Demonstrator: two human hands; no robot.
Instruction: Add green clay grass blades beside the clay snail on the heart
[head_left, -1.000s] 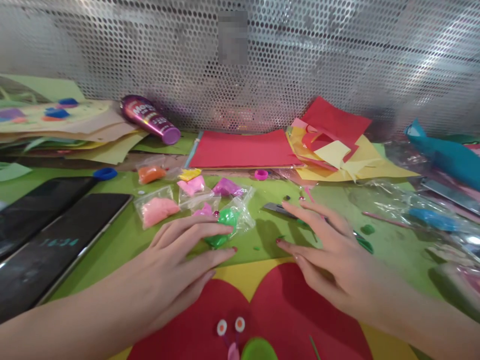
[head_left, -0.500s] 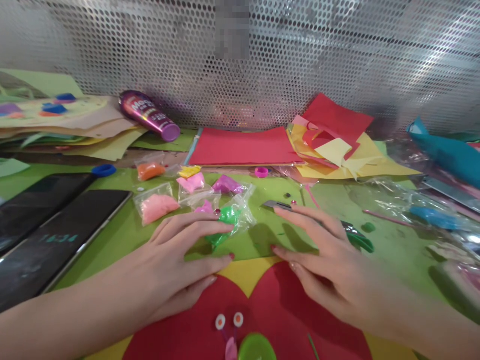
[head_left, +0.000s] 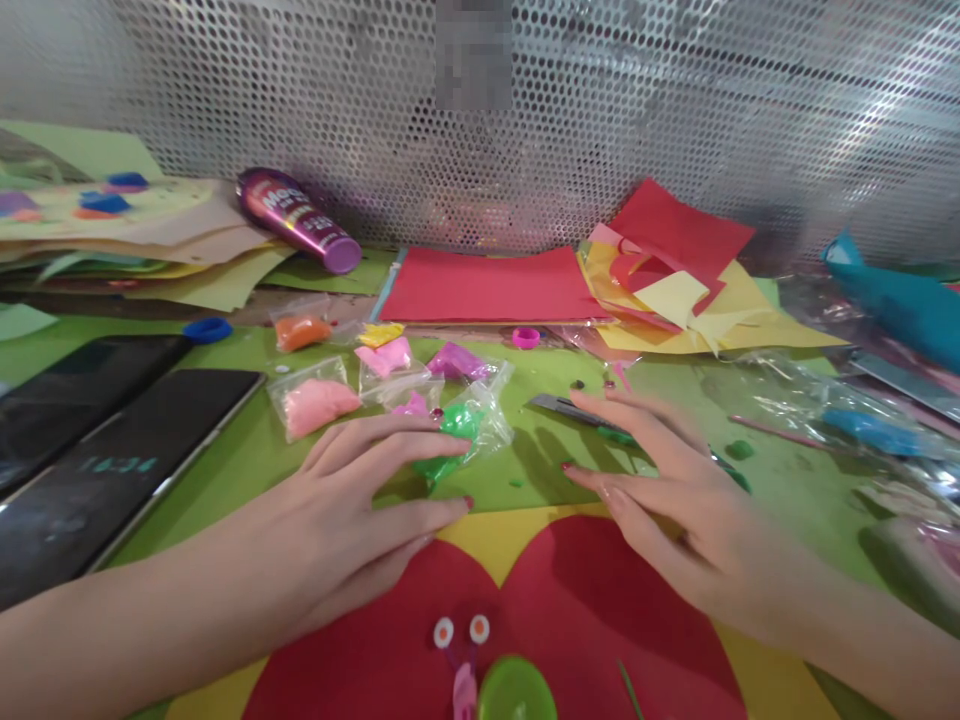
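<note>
A soft green mat [head_left: 225, 470] covers the table, and a shiny metal wall full of little round holes [head_left: 675, 110] stands right behind it. The big red paper heart [head_left: 570, 610] lies at the near edge on a yellow sheet [head_left: 495, 535]. It looks smooth and flat. On the heart sit two small white eyes with orange dots [head_left: 460, 631] and a round green lump [head_left: 516, 690].

The left hand [head_left: 352, 520] lies flat with its fingers spread open, just past the heart's left bump. Its fingertips touch a crinkly clear bag of bright green clay [head_left: 459, 432]. The bag is not gripped.

The right hand [head_left: 675, 500] is flat and open too, past the heart's right bump, holding nothing. Green-handled scissors with grey blades [head_left: 577, 412] lie partly under it.

Farther from the heart than the green bag lie more small clear bags: soft pink clay [head_left: 319, 403], orange clay [head_left: 300, 332] and purple clay [head_left: 454, 362].

Far left of the heart are two flat black phones [head_left: 112, 460]. Up by the wall lie a shiny purple tube [head_left: 296, 220], a smooth red paper sheet [head_left: 487, 285] and a messy pile of red and yellow paper scraps [head_left: 675, 290].
</note>
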